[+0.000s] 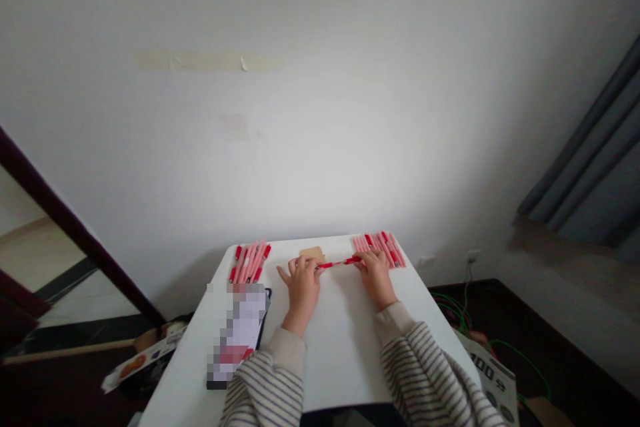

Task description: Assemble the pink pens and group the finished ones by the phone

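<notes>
My left hand and my right hand are over the far half of a white table. Between them runs a slim red pen, roughly level, with a narrower, paler stretch in its middle. The left fingers pinch one end, and the right fingers close on the other. Whether it is one piece or two parts meeting is too small to tell. Just behind the left hand lies a tan block or pad. Beyond the right hand is a row of pink and red pens, partly hidden by that hand.
Another bunch of pink and red pens lies at the table's far left corner. A phone, its screen blurred out, is near the left forearm. Behind the table stands a white wall. Green cables run along the floor at right.
</notes>
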The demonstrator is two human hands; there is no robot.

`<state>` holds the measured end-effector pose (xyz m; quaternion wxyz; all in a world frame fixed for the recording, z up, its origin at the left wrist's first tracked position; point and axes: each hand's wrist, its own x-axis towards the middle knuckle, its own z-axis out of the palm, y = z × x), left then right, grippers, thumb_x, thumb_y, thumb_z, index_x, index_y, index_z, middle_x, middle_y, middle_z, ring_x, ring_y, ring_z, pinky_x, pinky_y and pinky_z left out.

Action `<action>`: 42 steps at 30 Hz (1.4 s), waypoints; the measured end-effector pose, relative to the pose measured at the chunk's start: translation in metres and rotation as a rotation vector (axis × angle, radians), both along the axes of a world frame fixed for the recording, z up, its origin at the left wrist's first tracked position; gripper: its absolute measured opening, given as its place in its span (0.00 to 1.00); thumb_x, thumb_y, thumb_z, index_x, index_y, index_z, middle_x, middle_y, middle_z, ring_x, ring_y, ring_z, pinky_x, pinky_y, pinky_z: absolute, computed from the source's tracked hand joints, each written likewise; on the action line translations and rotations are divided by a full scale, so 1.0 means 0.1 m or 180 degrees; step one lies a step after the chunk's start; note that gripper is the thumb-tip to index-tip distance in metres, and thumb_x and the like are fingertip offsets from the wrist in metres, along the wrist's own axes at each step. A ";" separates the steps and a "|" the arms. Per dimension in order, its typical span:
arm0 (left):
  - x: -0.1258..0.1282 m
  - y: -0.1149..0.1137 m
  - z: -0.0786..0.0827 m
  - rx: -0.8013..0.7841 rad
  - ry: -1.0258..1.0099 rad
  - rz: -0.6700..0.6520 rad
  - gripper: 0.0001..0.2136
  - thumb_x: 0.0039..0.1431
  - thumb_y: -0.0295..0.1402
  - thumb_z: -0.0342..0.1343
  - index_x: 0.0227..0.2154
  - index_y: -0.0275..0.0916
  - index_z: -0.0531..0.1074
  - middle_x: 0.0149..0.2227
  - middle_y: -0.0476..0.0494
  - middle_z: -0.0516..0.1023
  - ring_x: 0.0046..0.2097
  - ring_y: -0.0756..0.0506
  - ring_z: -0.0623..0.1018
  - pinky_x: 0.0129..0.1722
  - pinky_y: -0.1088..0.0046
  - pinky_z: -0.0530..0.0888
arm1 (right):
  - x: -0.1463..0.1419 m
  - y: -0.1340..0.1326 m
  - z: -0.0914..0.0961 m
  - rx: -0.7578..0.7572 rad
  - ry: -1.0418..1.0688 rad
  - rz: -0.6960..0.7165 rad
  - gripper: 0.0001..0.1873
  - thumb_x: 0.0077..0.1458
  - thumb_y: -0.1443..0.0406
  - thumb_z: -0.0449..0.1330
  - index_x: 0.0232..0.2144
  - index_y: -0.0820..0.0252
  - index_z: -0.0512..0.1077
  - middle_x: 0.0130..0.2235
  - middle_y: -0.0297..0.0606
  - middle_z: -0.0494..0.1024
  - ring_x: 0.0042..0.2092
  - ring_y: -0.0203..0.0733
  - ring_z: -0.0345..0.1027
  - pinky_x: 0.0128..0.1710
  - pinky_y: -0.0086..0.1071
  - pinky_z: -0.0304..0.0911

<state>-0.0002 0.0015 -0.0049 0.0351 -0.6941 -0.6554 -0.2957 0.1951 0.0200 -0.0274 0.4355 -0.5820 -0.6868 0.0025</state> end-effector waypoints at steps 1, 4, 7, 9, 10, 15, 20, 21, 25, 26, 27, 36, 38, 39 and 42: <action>0.00 0.00 0.00 -0.0003 -0.0002 0.0020 0.08 0.59 0.37 0.53 0.39 0.49 0.75 0.47 0.45 0.74 0.53 0.39 0.65 0.59 0.32 0.48 | 0.01 0.00 0.00 -0.0026 -0.0029 0.0036 0.11 0.59 0.64 0.56 0.41 0.53 0.77 0.41 0.40 0.78 0.49 0.50 0.60 0.48 0.42 0.54; -0.02 0.01 0.00 0.0001 -0.0019 0.0042 0.09 0.60 0.38 0.52 0.38 0.48 0.76 0.47 0.45 0.74 0.53 0.39 0.64 0.60 0.34 0.47 | 0.03 0.00 0.00 -0.0107 -0.0128 0.0157 0.14 0.61 0.62 0.55 0.47 0.52 0.75 0.40 0.39 0.78 0.48 0.49 0.60 0.49 0.42 0.54; -0.02 0.02 0.00 0.0035 -0.0021 0.0056 0.09 0.60 0.39 0.52 0.36 0.49 0.77 0.46 0.46 0.75 0.53 0.39 0.64 0.60 0.34 0.46 | 0.05 -0.01 0.00 -0.0150 -0.0204 0.0201 0.14 0.62 0.59 0.54 0.46 0.49 0.76 0.36 0.37 0.78 0.45 0.49 0.60 0.48 0.42 0.53; -0.03 0.02 0.00 0.0069 0.0004 0.0062 0.09 0.59 0.40 0.52 0.35 0.50 0.77 0.45 0.46 0.75 0.53 0.39 0.64 0.60 0.33 0.45 | 0.05 0.00 0.00 -0.0129 -0.0209 0.0204 0.13 0.62 0.58 0.53 0.40 0.48 0.78 0.35 0.37 0.78 0.44 0.48 0.60 0.48 0.42 0.53; -0.03 0.02 0.00 0.0078 0.0020 0.0065 0.09 0.59 0.40 0.52 0.35 0.50 0.77 0.45 0.46 0.75 0.53 0.39 0.64 0.59 0.33 0.45 | 0.05 0.00 -0.01 -0.0108 -0.0191 0.0204 0.13 0.62 0.58 0.53 0.38 0.48 0.78 0.34 0.37 0.78 0.44 0.48 0.60 0.47 0.42 0.53; -0.04 0.02 -0.01 0.0085 0.0109 0.0011 0.08 0.59 0.39 0.53 0.35 0.52 0.77 0.44 0.47 0.75 0.53 0.39 0.64 0.59 0.31 0.41 | 0.04 0.04 -0.03 -0.0035 0.0048 0.0176 0.15 0.62 0.57 0.53 0.34 0.49 0.80 0.33 0.38 0.79 0.44 0.49 0.61 0.47 0.41 0.53; -0.03 0.02 -0.02 -0.0020 0.0028 -0.0074 0.09 0.60 0.38 0.51 0.33 0.50 0.77 0.46 0.47 0.75 0.53 0.39 0.63 0.58 0.31 0.42 | 0.08 0.08 -0.02 -0.0015 0.0278 0.0257 0.15 0.60 0.55 0.55 0.33 0.49 0.80 0.34 0.39 0.79 0.44 0.48 0.62 0.46 0.41 0.53; -0.02 0.02 -0.02 -0.0039 -0.0002 -0.0084 0.09 0.60 0.38 0.51 0.33 0.50 0.77 0.46 0.47 0.75 0.54 0.39 0.63 0.59 0.31 0.42 | 0.09 0.08 -0.02 0.0001 0.0315 0.0279 0.15 0.60 0.55 0.55 0.33 0.49 0.80 0.34 0.39 0.79 0.44 0.48 0.62 0.46 0.41 0.53; 0.01 0.02 -0.03 -0.0080 -0.0156 -0.0064 0.12 0.62 0.37 0.48 0.33 0.48 0.77 0.47 0.47 0.75 0.54 0.39 0.63 0.59 0.32 0.43 | 0.10 0.07 0.01 0.0065 0.0381 0.0281 0.14 0.60 0.55 0.55 0.32 0.49 0.80 0.35 0.39 0.79 0.44 0.49 0.62 0.46 0.42 0.53; 0.02 0.03 -0.02 -0.0091 -0.0202 -0.0039 0.12 0.62 0.37 0.47 0.33 0.47 0.77 0.47 0.48 0.75 0.54 0.39 0.63 0.59 0.33 0.43 | 0.09 0.07 0.01 0.0085 0.0369 0.0257 0.14 0.60 0.55 0.55 0.32 0.49 0.80 0.35 0.39 0.79 0.44 0.49 0.62 0.46 0.42 0.53; 0.02 0.03 -0.02 -0.0106 -0.0249 -0.0010 0.13 0.63 0.37 0.47 0.32 0.46 0.77 0.47 0.48 0.76 0.55 0.39 0.63 0.59 0.33 0.43 | 0.09 0.06 0.01 0.0110 0.0351 0.0224 0.14 0.60 0.56 0.55 0.32 0.49 0.80 0.36 0.39 0.79 0.44 0.49 0.62 0.46 0.42 0.52; 0.01 0.00 0.05 -0.0013 -0.0375 -0.0057 0.10 0.59 0.41 0.52 0.40 0.49 0.76 0.51 0.44 0.74 0.54 0.39 0.64 0.59 0.34 0.47 | 0.08 0.05 0.00 0.0236 0.0322 -0.0184 0.17 0.61 0.55 0.53 0.33 0.50 0.80 0.37 0.38 0.79 0.45 0.49 0.63 0.47 0.42 0.49; 0.00 0.00 0.05 -0.0031 -0.0354 -0.0073 0.09 0.58 0.40 0.54 0.39 0.49 0.76 0.51 0.45 0.74 0.55 0.39 0.64 0.59 0.34 0.47 | 0.08 0.05 0.00 0.0230 0.0327 -0.0189 0.17 0.61 0.54 0.52 0.33 0.50 0.80 0.38 0.38 0.79 0.45 0.50 0.62 0.47 0.42 0.49; 0.00 0.00 0.04 -0.0040 -0.0335 -0.0077 0.08 0.58 0.39 0.54 0.38 0.49 0.76 0.50 0.45 0.74 0.55 0.39 0.64 0.59 0.34 0.47 | 0.08 0.04 0.00 0.0216 0.0329 -0.0173 0.17 0.61 0.54 0.53 0.33 0.50 0.80 0.38 0.38 0.79 0.46 0.50 0.62 0.47 0.42 0.48; 0.00 0.00 0.03 -0.0065 -0.0277 -0.0067 0.09 0.60 0.39 0.50 0.35 0.49 0.76 0.49 0.45 0.74 0.55 0.39 0.63 0.59 0.34 0.47 | 0.07 0.03 0.01 0.0170 0.0360 -0.0149 0.16 0.60 0.55 0.53 0.33 0.49 0.80 0.38 0.37 0.79 0.46 0.50 0.61 0.47 0.42 0.48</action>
